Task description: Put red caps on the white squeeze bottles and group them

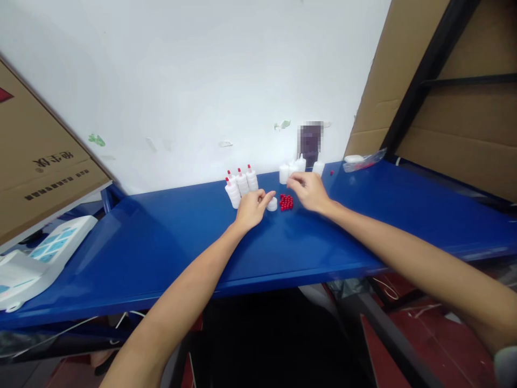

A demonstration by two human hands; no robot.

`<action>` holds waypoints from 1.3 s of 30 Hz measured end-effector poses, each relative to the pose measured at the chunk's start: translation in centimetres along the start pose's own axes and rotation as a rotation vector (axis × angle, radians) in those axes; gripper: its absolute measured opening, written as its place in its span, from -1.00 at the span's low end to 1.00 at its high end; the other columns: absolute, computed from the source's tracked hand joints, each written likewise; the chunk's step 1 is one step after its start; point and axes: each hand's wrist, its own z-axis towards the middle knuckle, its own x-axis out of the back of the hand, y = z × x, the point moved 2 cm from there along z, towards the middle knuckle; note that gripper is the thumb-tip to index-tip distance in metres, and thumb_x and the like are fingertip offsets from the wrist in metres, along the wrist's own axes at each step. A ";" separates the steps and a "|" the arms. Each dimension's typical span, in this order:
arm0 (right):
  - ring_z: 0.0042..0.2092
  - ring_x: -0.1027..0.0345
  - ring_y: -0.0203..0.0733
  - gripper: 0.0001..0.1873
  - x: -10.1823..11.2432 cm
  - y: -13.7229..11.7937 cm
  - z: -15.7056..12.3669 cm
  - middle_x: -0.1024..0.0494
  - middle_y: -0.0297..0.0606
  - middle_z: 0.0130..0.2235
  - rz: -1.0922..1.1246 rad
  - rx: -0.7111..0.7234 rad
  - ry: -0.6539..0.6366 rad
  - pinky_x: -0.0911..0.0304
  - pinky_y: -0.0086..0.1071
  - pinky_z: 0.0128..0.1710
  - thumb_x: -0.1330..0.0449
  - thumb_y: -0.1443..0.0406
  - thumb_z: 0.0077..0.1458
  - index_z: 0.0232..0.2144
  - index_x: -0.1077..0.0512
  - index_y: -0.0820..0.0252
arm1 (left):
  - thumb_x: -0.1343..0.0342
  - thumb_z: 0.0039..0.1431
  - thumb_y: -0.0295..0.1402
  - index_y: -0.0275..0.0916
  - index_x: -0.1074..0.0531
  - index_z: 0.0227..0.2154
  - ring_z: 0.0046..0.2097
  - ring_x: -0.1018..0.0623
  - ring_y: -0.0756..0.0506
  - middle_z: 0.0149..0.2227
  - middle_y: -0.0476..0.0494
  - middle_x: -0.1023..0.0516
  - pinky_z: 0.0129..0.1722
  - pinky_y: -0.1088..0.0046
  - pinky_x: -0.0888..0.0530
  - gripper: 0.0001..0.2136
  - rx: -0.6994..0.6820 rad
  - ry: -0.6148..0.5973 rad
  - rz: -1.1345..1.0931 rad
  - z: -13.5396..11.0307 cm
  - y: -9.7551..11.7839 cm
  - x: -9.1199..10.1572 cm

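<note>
My left hand (251, 209) is low over the blue table, its fingers curled and its thumb pointing right. Just under the thumb is a small round white piece (272, 204); I cannot tell whether the hand touches it. Behind this hand stand several white squeeze bottles (242, 185) with red-tipped nozzles. A cluster of small red caps (286, 202) lies between my two hands. My right hand (309, 189) has its fingertips pinched together, close in front of white bottles (284, 173) without red tips. What the pinch holds, if anything, is too small to see.
The blue table (161, 231) runs along a white wall. Another white bottle (318, 167) and a lone red cap (332, 173) are at the back right, near a clear plastic bag (365, 160). A white device with blue keys (52, 248) sits left, below a cardboard box (44, 161).
</note>
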 end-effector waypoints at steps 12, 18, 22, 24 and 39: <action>-0.42 -0.30 -0.20 -0.71 0.0 -2.0 -0.5 -0.44 -0.35 -0.52 0.059 0.081 -0.214 -0.11 -0.31 -0.34 0.01 0.19 0.26 -0.37 -0.45 0.18 | -0.04 0.35 -0.14 -0.24 -0.23 -0.58 -0.53 -0.23 0.05 -0.60 0.07 -0.27 -0.47 0.46 -0.14 -0.59 -0.260 -0.091 0.097 -0.9 2.7 0.5; -0.49 -0.18 -0.23 -0.58 -0.8 -2.2 -1.2 -0.31 -0.47 -0.46 0.413 0.128 -0.420 -0.13 -0.33 -0.42 0.03 0.12 0.21 0.08 -0.15 0.09 | -0.01 0.39 -0.15 -0.25 -0.29 -0.56 -0.55 -0.28 0.05 -0.58 0.03 -0.36 -0.50 0.48 -0.18 -0.59 -0.479 -0.061 0.199 -1.3 3.4 0.5; -0.47 -0.15 -0.25 -0.47 -1.0 -1.8 -1.3 -0.29 -0.45 -0.40 0.467 0.129 -0.501 -0.15 -0.33 -0.44 0.01 0.14 0.15 0.16 -0.08 0.09 | 0.03 0.42 -0.15 -0.25 -0.35 -0.51 -0.55 -0.35 0.04 -0.57 0.00 -0.40 -0.51 0.48 -0.20 -0.61 -0.624 0.008 0.291 -1.3 3.4 0.8; -0.43 -0.20 -0.23 -0.42 -0.9 -2.0 -1.4 -0.33 -0.40 -0.36 0.408 0.163 -0.536 -0.20 -0.30 -0.39 0.01 0.14 0.15 0.20 -0.05 0.12 | 0.06 0.43 -0.17 -0.25 -0.37 -0.48 -0.53 -0.40 0.02 -0.55 -0.02 -0.45 -0.50 0.47 -0.23 -0.62 -0.697 0.021 0.355 -1.3 3.4 0.8; -0.28 -0.43 -0.04 -0.33 -0.7 -3.6 -2.1 -0.53 -0.22 -0.27 0.149 0.297 -0.558 -0.33 -0.10 -0.18 0.04 0.34 0.14 0.31 -0.02 0.19 | 0.07 0.38 -0.24 -0.23 -0.42 -0.37 -0.42 -0.49 -0.08 -0.43 -0.15 -0.53 -0.39 0.42 -0.35 -0.73 -0.605 -0.102 0.447 -1.2 3.4 0.7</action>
